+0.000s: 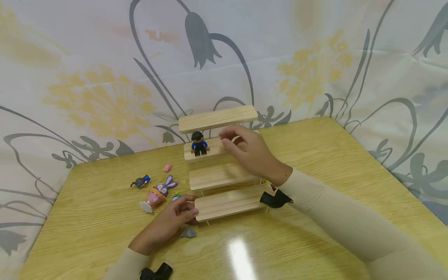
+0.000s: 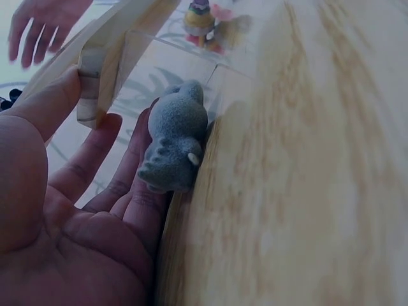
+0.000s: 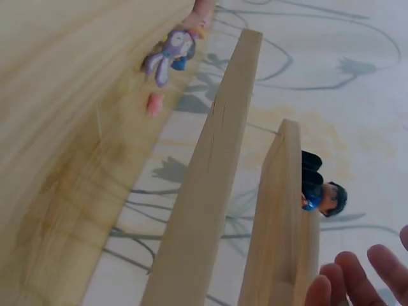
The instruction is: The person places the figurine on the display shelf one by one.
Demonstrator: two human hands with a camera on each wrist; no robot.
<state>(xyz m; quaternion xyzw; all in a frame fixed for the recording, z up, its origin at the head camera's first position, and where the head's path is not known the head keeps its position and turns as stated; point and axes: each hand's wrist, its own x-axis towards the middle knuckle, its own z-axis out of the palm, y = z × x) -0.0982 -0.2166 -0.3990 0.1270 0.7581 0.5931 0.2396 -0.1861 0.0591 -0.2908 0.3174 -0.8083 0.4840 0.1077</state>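
Wooden tiered shelf (image 1: 224, 182), left hand (image 1: 171, 223) steadying its corner, right hand (image 1: 252, 153) relaxed above, no legible writing.

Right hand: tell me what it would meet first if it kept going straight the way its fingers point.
The right hand hovers over the second-highest step of the wooden tiered stand, fingers aimed left. Going straight on, it would probably meet the blue-shirted toy figure standing on that step, though depth is uncertain.

My left hand (image 1: 173, 221) lies low, fingers loosely extended; my right hand (image 1: 250, 152) hovers higher, fingers gently curled, holding nothing.
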